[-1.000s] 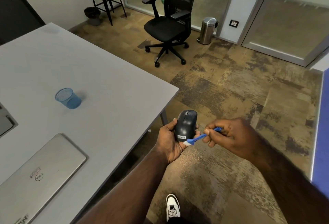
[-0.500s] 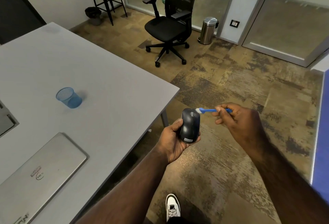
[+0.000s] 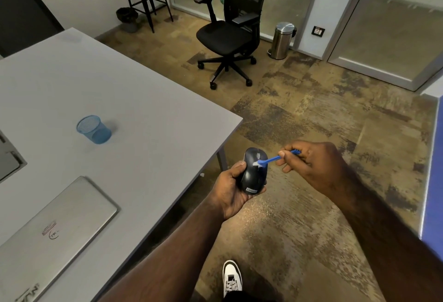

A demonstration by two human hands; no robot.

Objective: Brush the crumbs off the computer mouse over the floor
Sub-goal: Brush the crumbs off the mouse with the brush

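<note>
I'm standing past the grey table (image 3: 148, 100) corner, so crumbs drop to the carpet floor (image 3: 311, 217). My left hand (image 3: 231, 191) cups the black Lenovo mouse (image 3: 254, 172), top up, at six o'clock from the office chair (image 3: 230, 35). My right hand (image 3: 311, 165) pinches the blue brush (image 3: 271, 159), bristles on the mouse's middle.

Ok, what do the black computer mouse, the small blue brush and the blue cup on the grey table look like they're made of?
Black computer mouse: likely matte plastic; dull, even surface with soft highlights.
Small blue brush: thin, uniformly coloured handle suggests moulded plastic, with pale bristles, probably synthetic.
Blue cup on the grey table: looks like fine wire mesh, probably painted metal; a grid texture shows, though it could be plastic.
</note>
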